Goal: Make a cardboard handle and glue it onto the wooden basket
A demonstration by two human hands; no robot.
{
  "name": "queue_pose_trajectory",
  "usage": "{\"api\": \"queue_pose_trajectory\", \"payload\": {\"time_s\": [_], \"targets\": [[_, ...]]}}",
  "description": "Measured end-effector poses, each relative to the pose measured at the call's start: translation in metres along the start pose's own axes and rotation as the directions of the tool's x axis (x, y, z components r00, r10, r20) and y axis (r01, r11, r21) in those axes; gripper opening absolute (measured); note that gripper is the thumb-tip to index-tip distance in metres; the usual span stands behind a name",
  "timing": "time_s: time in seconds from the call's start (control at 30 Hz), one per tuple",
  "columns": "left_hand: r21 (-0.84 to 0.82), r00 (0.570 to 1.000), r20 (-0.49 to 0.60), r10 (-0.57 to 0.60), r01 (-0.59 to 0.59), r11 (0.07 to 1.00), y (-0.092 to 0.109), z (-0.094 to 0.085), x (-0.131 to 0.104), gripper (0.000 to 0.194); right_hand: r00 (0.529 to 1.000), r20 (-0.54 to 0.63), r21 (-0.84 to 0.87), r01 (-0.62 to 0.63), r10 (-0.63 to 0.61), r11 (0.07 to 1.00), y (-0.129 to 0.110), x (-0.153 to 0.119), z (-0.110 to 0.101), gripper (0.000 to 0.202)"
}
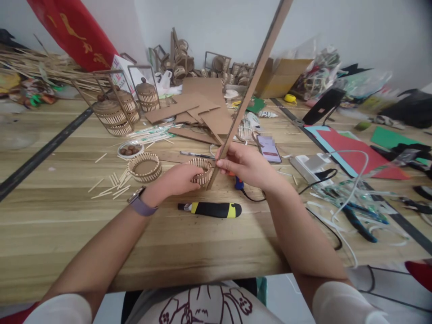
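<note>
My left hand has its fingers closed on the near rim of a small round basket made of cardboard and short wooden sticks. In my right hand a long narrow cardboard strip is pinched between thumb and fingers. It slants up to the right, and its lower end is beside the small basket. A wider round basket sits left of my left hand. In front of both hands lies a black and yellow utility knife. A blue-handled tool with a cord is partly hidden beneath my right hand.
Loose short sticks and a bowl of brown balls lie at the left. Lidded baskets with tall handles stand behind them. Cardboard sheets fill the middle back. A phone, power strip and pliers are at the right.
</note>
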State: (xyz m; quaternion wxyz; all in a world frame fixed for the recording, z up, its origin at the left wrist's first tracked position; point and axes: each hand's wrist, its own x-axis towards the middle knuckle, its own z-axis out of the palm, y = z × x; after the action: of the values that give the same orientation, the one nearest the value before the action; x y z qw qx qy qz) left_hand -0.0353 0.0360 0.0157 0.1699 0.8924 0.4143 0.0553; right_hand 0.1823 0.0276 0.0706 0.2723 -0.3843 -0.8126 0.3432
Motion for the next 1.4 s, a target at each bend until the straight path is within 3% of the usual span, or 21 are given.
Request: {"api": "queue_pose_trajectory", "payload": {"time_s": [0.27,0.53,0.77,1.4], "targets": [[-0.042,0.999,0.007,0.035,-0.035,0.999,0.003,0.004,0.001,0.002,0.998,0.057,-0.170,0.036,-0.027,0.985,0.001,0.002,0.001,0.006],[0.243,0.993,-0.106,0.043,-0.016,0.970,0.007,0.013,0.003,0.013,0.999,0.044,-0.165,0.028,-0.021,0.986,0.009,0.004,0.006,0.006],[0.291,0.995,-0.090,0.035,-0.007,0.957,-0.001,0.032,0.010,0.014,0.998,0.061,-0.153,-0.005,0.015,0.988,0.015,0.008,0.012,0.006],[0.285,0.997,-0.071,0.007,0.014,0.958,0.001,0.029,0.010,0.017,0.997,0.066,-0.273,-0.021,0.040,0.962,0.013,0.008,0.019,0.003]]}}
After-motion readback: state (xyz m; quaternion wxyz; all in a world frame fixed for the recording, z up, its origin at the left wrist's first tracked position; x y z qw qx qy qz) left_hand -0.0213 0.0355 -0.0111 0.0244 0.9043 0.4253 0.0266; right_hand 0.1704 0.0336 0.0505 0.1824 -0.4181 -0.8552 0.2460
